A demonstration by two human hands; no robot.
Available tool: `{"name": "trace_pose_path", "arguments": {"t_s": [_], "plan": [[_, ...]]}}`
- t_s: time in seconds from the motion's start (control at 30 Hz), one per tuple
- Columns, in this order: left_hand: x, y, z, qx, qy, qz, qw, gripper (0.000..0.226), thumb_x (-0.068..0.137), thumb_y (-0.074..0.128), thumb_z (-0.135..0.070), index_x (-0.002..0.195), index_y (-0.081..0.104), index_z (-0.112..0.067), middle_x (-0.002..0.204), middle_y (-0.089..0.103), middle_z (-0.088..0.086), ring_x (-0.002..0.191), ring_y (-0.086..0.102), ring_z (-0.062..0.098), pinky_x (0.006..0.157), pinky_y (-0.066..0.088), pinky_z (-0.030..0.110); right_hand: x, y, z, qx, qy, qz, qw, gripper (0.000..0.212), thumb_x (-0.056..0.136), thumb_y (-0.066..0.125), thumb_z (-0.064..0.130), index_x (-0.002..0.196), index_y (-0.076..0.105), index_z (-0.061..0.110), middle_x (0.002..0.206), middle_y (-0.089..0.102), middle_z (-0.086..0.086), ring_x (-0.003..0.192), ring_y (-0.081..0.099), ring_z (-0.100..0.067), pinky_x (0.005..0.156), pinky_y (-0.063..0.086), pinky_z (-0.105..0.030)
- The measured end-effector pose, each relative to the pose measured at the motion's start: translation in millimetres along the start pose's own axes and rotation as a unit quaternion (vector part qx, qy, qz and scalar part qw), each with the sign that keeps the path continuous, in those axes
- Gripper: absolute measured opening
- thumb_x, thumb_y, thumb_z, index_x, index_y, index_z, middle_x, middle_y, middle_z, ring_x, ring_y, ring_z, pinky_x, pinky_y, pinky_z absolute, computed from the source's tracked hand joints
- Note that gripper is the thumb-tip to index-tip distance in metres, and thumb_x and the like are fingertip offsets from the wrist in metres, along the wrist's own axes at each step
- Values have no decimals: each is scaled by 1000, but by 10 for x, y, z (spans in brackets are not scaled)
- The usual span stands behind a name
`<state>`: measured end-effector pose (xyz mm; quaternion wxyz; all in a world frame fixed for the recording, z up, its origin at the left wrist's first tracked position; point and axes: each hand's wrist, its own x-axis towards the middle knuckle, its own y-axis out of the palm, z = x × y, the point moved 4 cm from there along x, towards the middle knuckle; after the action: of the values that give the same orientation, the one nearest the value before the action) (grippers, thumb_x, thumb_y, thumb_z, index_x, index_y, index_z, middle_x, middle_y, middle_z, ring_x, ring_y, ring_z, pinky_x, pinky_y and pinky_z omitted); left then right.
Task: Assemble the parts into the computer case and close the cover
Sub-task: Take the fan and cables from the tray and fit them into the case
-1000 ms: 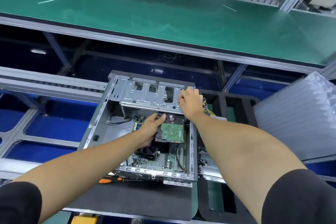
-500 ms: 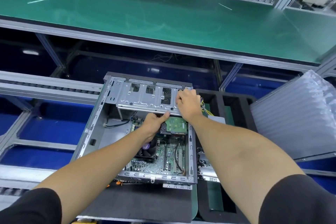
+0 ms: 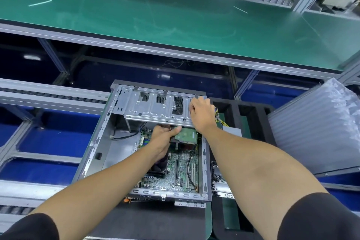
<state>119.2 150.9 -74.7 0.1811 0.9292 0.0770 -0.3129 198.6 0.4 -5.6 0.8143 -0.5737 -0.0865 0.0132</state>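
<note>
An open grey computer case (image 3: 93, 154) lies on its side on a dark mat, its motherboard (image 3: 181, 173) exposed. A metal drive cage (image 3: 155, 109) spans the far end of the case. My left hand (image 3: 163, 138) grips a hard drive (image 3: 186, 135) with a green circuit board facing up; the drive sits partly under the cage's near edge. My right hand (image 3: 200, 113) holds the right end of the drive cage, fingers curled over its edge. No cover panel shows on the case.
A black foam tray (image 3: 245, 115) with compartments sits right of the case, holding a power supply with coloured wires (image 3: 219, 118). A stack of clear plastic packaging (image 3: 315, 132) leans at the right. A green bench top (image 3: 175, 15) runs across beyond. An orange-handled tool (image 3: 126, 199) lies at the case's near edge.
My left hand has pushed the hard drive away from me, farther under the drive cage. My right hand stays on the cage's right end.
</note>
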Motion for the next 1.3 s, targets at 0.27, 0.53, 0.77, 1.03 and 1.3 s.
{"name": "trace_pose_path", "arguments": {"t_s": [0.27, 0.53, 0.77, 1.03, 1.3], "plan": [[29, 49, -56, -18, 35, 77, 996, 90, 67, 84, 15, 137, 28, 10, 139, 43, 35, 129, 51, 40, 116, 38, 49, -1, 0, -14, 5, 5, -17, 1000, 21, 102, 41, 14, 85, 49, 24, 95, 57, 4, 98, 42, -23, 85, 37, -42], [134, -118, -35, 226, 117, -3, 967, 63, 70, 92, -28, 100, 40, -7, 101, 53, 5, 105, 56, 22, 97, 50, 44, 10, 26, -17, -3, 8, -21, 1000, 21, 101, 43, 13, 86, 51, 24, 94, 55, 5, 98, 42, -22, 86, 37, -42], [57, -7, 21, 142, 128, -45, 981, 58, 85, 80, -15, 112, 29, -12, 107, 52, 13, 97, 68, 21, 83, 58, 28, -3, 17, -3, -16, 1, -24, 1000, 17, 104, 43, 16, 90, 50, 24, 95, 47, 5, 100, 42, -23, 84, 33, -40], [-481, 164, -114, 330, 142, -245, 901, 59, 77, 78, -35, 106, 31, -15, 115, 30, 3, 111, 33, 25, 96, 37, 45, -165, -179, -115, 232, 37, -17, 972, 20, 89, 52, -1, 104, 60, 8, 114, 42, -6, 108, 38, -26, 93, 38, -40], [-847, 1392, -180, 681, 511, 119, 511, 19, 90, 58, -44, 100, 52, -30, 107, 42, -3, 96, 32, 17, 83, 35, 39, -748, -684, -1267, 204, -21, 55, 977, 16, 83, 44, -1, 88, 50, 14, 90, 55, -5, 85, 49, -27, 79, 44, -46]]}}
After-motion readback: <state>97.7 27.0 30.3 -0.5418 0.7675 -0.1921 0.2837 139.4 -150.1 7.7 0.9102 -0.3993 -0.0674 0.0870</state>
